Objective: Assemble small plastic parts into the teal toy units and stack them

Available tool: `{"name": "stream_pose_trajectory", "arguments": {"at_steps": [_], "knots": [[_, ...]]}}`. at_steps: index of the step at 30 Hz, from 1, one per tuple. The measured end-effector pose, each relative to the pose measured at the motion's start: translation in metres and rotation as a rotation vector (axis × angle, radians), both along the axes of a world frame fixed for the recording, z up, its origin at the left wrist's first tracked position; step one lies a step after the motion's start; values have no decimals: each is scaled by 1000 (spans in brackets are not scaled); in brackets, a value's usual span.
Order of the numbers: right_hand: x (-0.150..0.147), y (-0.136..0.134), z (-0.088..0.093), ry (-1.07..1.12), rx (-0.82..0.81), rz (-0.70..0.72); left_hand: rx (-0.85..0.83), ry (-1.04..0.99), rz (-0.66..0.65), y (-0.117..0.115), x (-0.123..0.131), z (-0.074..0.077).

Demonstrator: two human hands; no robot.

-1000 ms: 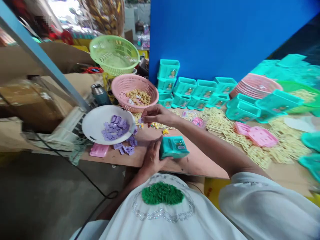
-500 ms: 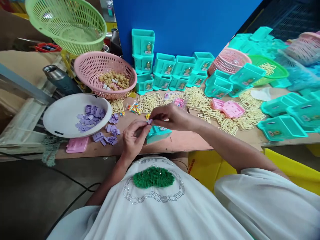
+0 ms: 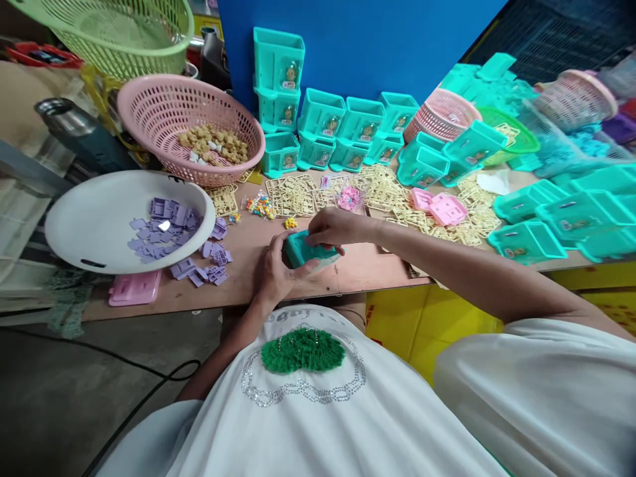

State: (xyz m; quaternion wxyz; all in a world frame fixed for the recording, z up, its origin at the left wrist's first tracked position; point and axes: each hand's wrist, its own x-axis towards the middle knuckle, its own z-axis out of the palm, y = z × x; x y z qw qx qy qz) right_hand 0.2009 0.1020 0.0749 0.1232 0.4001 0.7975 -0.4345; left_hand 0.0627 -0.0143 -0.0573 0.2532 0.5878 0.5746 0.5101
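My left hand (image 3: 275,271) cups a small teal plastic box (image 3: 305,252) at the table's near edge. My right hand (image 3: 334,227) lies over the top of the same box, fingers curled on it. A white bowl (image 3: 84,222) with several purple plastic pieces (image 3: 161,225) stands to the left, and more purple pieces (image 3: 203,265) lie loose beside it. Small coloured bits (image 3: 262,207) lie just beyond my hands.
A pink basket (image 3: 163,109) of tan parts and a green basket (image 3: 106,33) stand at the back left. Teal boxes (image 3: 322,122) line the blue wall and crowd the right. Cream plastic frames (image 3: 387,195), pink lids (image 3: 444,209) and a pink tray (image 3: 134,288) lie about.
My right hand came back from near the bowl with a small purple piece. Both hands met over the teal box and now close on it. The view swung left and down.
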Motion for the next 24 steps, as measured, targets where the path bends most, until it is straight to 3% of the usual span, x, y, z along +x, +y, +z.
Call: {"name": "stream_pose_trajectory", "arguments": {"at_steps": [3,9,18,24], "knots": [[-4,2,0,-50,10,18,24,-98,-7,1,0,1],[-9,-1,5,-121,-25,34,42,-104,21,3,1,-1],[-5,-3,-4,-14,-153,-144,51,-112,19,3,3,-5],[-7,-1,-5,-29,-201,-172,76,-120,44,3,3,-7]]}}
